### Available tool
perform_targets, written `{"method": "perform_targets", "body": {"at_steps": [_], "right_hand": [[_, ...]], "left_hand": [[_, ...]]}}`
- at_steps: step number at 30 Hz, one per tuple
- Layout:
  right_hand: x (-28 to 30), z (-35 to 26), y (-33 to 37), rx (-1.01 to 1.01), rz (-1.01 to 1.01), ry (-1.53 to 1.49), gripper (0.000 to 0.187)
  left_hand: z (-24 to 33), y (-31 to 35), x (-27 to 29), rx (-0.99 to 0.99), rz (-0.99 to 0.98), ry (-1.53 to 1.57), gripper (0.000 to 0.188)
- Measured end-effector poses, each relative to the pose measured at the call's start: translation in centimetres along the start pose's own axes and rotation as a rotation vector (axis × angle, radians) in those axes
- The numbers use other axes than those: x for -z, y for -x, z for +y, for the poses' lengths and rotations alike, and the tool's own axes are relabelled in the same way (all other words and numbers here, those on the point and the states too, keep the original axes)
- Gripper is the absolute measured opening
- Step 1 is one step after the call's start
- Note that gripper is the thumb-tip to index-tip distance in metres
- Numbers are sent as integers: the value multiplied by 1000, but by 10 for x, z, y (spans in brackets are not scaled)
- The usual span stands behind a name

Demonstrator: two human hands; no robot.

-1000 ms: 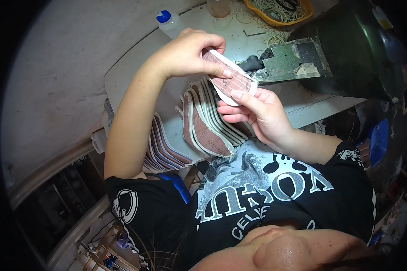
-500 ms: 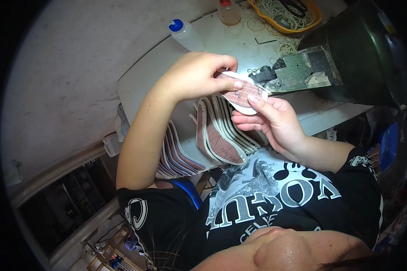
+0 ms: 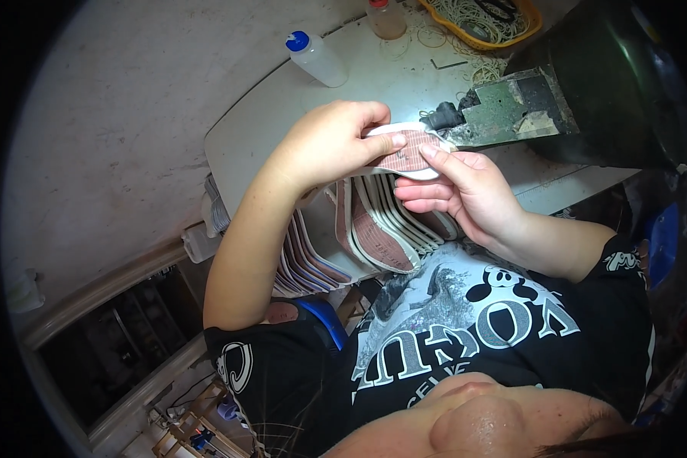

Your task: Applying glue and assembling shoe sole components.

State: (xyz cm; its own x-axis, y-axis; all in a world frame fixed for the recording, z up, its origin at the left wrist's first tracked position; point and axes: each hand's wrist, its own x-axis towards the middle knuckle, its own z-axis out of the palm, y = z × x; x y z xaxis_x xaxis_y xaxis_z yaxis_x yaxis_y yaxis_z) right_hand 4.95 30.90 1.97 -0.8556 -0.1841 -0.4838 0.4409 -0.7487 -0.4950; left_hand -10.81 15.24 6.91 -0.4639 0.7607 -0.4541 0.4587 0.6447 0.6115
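A pinkish-red, lined shoe insole with a white rim (image 3: 412, 155) is held between both hands at the tip of a green machine arm (image 3: 504, 114). My left hand (image 3: 343, 141) grips the insole's left end, thumb on top and fingers curled behind. At the right end my right hand (image 3: 466, 183) pinches it with the thumb on top; its other fingers extend beneath. The insole's far edge lies close to the black fitting (image 3: 444, 116) on the machine's tip; contact there cannot be made out. Below the hands a row of similar insoles (image 3: 382, 244) stands on edge.
A second row of insoles with bluish edges (image 3: 305, 263) sits left of the first. On the white table (image 3: 259, 114) are a blue-capped bottle (image 3: 317, 57), a red-capped bottle (image 3: 387, 19), a hex key (image 3: 448, 66) and a yellow basket of pale cord (image 3: 485, 27).
The insole has turned to lie more level, its right end swinging upward along the machine's tip. My left hand has dropped slightly; both hands still hold it.
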Motion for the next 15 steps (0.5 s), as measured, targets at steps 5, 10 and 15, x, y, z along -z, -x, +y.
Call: {"method": "perform_targets", "body": {"at_steps": [5, 10, 15], "right_hand": [[1, -4, -1, -30, 9, -1, 38], [2, -6, -1, -48, 26, 0, 37], [1, -11, 1, -74, 14, 21, 35]], "left_hand": [[2, 4, -11, 63, -4, 135, 35], [-3, 5, -22, 132, 31, 197, 41], [-2, 6, -23, 189, -26, 329, 41]]}}
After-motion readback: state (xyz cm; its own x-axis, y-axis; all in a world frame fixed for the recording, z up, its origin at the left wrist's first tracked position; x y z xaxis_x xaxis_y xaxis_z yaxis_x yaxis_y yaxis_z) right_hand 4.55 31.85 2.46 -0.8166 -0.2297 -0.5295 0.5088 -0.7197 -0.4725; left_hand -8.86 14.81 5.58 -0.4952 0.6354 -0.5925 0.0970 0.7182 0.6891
